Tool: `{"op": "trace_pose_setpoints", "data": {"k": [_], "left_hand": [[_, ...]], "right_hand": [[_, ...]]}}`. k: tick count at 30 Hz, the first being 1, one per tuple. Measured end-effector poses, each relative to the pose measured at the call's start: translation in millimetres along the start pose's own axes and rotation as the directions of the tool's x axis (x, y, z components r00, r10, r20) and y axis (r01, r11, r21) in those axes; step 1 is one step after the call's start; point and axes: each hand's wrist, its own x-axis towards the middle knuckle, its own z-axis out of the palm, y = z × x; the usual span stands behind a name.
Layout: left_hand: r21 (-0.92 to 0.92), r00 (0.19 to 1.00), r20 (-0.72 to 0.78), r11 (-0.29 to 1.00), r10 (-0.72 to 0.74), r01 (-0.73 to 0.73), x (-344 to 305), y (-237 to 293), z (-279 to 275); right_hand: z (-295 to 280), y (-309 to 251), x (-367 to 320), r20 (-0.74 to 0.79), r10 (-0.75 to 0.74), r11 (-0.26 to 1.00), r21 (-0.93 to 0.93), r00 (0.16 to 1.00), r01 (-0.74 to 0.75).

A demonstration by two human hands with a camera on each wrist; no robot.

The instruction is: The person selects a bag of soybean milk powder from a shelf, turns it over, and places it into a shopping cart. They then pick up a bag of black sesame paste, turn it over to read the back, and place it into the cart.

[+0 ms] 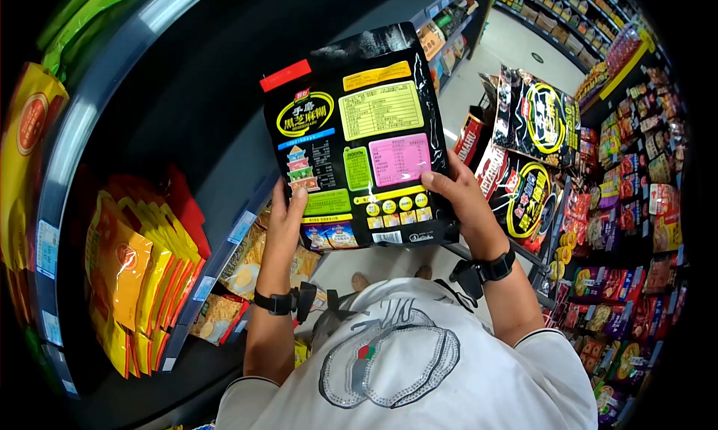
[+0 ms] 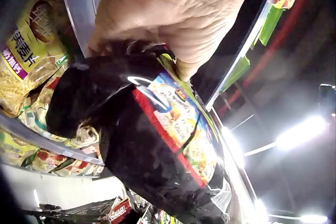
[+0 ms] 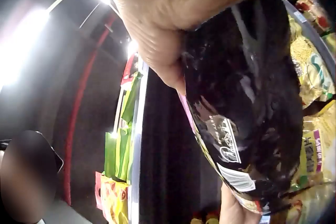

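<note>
Both hands hold up a black bag of black sesame paste powder [image 1: 359, 146], its printed back panel with yellow, pink and green boxes turned up toward the head camera. My left hand [image 1: 289, 215] grips the lower left edge, thumb on the printed face. At the lower right edge my right hand [image 1: 467, 204] grips it, thumb beside the pink box. In the left wrist view, the left hand [image 2: 173, 19] pinches the black bag [image 2: 142, 145] near its edge. The right wrist view has the right hand [image 3: 163, 29] on the bag's glossy black side [image 3: 247, 87]; its other fingers are hidden behind.
Yellow and orange packets [image 1: 123, 262] stand on the dark shelf at the left, edged with price tags [image 1: 46, 250]. More black sesame bags [image 1: 535, 120] lie at the right, near a cart edge. Beyond them a rack of colourful snacks [image 1: 621, 183] lines the aisle.
</note>
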Motion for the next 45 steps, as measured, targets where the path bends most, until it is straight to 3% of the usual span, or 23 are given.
{"op": "trace_pose_setpoints", "data": {"k": [2, 4, 6, 8, 12, 16, 17, 20, 21, 25, 28, 34, 36, 38, 41, 44, 45], "left_hand": [[-0.043, 1.0, -0.005, 0.999, -0.009, 0.009, 2.8, -9.9, -2.4], [0.27, 0.975, -0.152, 0.956, 0.16, -0.115, 4.9, -14.4, -1.0], [0.471, 0.963, -0.128, 0.869, 0.237, -0.151, -7.8, 8.3, 1.2], [0.533, 0.936, 0.003, 0.792, 0.351, -0.299, -13.9, 18.6, 5.8], [0.534, 0.947, 0.156, 0.783, 0.28, -0.319, -24.0, 33.5, 27.0], [0.446, 0.94, 0.114, 0.829, 0.323, -0.339, -11.1, 24.3, 40.0], [0.368, 0.959, 0.13, 0.886, 0.25, -0.281, -7.8, 23.7, 41.4], [0.048, 0.957, 0.061, 0.957, 0.282, -0.285, -0.7, 20.5, 48.3], [0.02, 0.958, 0.064, 0.959, 0.281, -0.282, -1.8, 22.3, 49.1], [-0.199, 0.988, 0.029, 0.97, 0.15, -0.142, -5.6, 19.8, 44.3], [-0.264, 0.981, 0.023, 0.947, 0.195, -0.182, 4.5, 4.6, 32.7], [-0.544, 0.993, 0.009, 0.834, 0.116, -0.093, 20.5, -20.9, 0.4], [-0.666, 0.997, 0.004, 0.744, 0.075, -0.054, 23.1, -30.3, -14.2], [-0.761, 0.999, -0.01, 0.648, 0.035, -0.03, 24.6, -41.7, -30.4], [-0.832, 0.999, -0.047, 0.553, 0.012, -0.045, 24.7, -60.7, -53.2], [-0.842, 0.993, -0.114, 0.531, 0.005, -0.099, 18.6, -75.9, -72.7], [-0.842, 0.991, -0.137, 0.527, 0.002, -0.117, 14.9, -74.5, -80.9]], "right_hand": [[7.5, -6.4, -0.4, 0.0, -0.024, 0.998, -0.056, 1.0, 0.024], [11.8, -10.2, 2.5, 0.026, -0.054, 0.991, -0.122, 0.998, 0.057], [16.6, -13.1, 4.6, 0.009, -0.057, 0.982, -0.18, 0.998, 0.058], [22.7, -16.8, 6.8, 0.016, -0.076, 0.977, -0.198, 0.997, 0.078], [33.5, -23.8, 10.8, 0.038, -0.121, 0.958, -0.258, 0.992, 0.127], [46.4, -24.5, 18.9, 0.14, -0.235, 0.886, -0.376, 0.962, 0.271], [49.1, -23.9, 22.2, 0.187, -0.278, 0.807, -0.487, 0.942, 0.335], [72.1, -28.2, 21.2, 0.296, -0.331, 0.578, -0.687, 0.896, 0.441], [80.4, -24.7, 21.6, 0.309, -0.38, 0.485, -0.736, 0.872, 0.472], [123.4, -18.4, 15.4, 0.542, -0.398, 0.174, -0.748, 0.741, 0.641], [152.7, -2.5, 22.7, 0.66, -0.433, -0.095, -0.71, 0.613, 0.697], [200.4, 35.4, 42.2, 0.755, -0.408, -0.139, -0.607, 0.513, 0.783], [210.1, 45.0, 43.2, 0.743, -0.362, 0.0, -0.605, 0.564, 0.796], [208.4, 66.6, 53.6, 0.76, -0.336, 0.14, -0.543, 0.556, 0.828], [202.1, 83.2, 62.1, 0.807, -0.309, 0.238, -0.446, 0.503, 0.863], [179.4, 76.2, 76.1, 0.75, -0.315, 0.331, -0.488, 0.582, 0.808], [164.5, 75.4, 85.0, 0.702, -0.375, 0.242, -0.557, 0.606, 0.795]]}}
